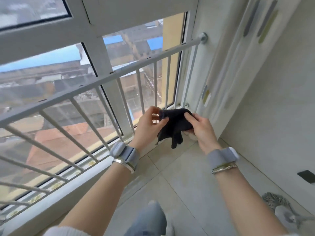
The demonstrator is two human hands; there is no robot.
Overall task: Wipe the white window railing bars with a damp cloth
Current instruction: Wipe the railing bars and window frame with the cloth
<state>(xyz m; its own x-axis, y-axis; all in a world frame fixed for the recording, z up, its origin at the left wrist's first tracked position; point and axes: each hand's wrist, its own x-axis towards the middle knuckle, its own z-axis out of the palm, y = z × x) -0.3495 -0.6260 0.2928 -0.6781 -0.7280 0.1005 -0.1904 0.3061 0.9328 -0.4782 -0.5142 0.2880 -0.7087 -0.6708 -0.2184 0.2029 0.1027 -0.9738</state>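
A dark cloth [173, 126] hangs between both my hands, in front of the right end of the white window railing [105, 79]. My left hand [148, 124] pinches the cloth's upper left edge with thumb and fingers. My right hand [200, 127] grips its right side, fingers curled over the top. The railing has a long top bar slanting up to the right and several thin upright bars [139, 89] below it. Neither hand touches the bars.
A wall bracket [203, 37] fixes the railing's right end. A pale curtain [238, 53] hangs at the right corner. The tiled floor [179, 181] lies below, with a grey mop head [279, 208] at lower right. My knee in jeans [150, 217] shows at bottom centre.
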